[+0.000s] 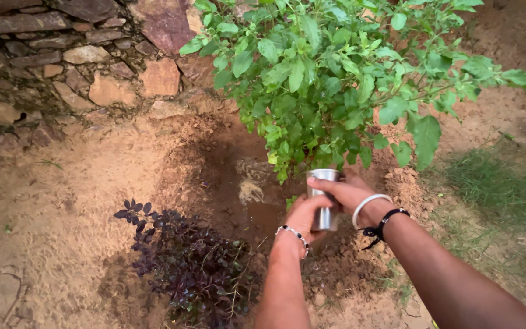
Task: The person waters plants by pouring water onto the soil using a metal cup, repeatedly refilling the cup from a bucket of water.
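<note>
Steel tumbler (324, 201) held upright-ish, long axis near vertical, rim up under green bush (336, 73). Right hand (351, 194) wrapped around upper part; left hand (302, 216) cupping lower side. Both gripping. Wet soil patch (238, 183) lying just left of tumbler, dark-leaved plant (190, 262) nearer, lower left.

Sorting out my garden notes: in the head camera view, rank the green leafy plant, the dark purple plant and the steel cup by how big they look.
1. green leafy plant
2. dark purple plant, though it sits nearer the camera
3. steel cup
</note>
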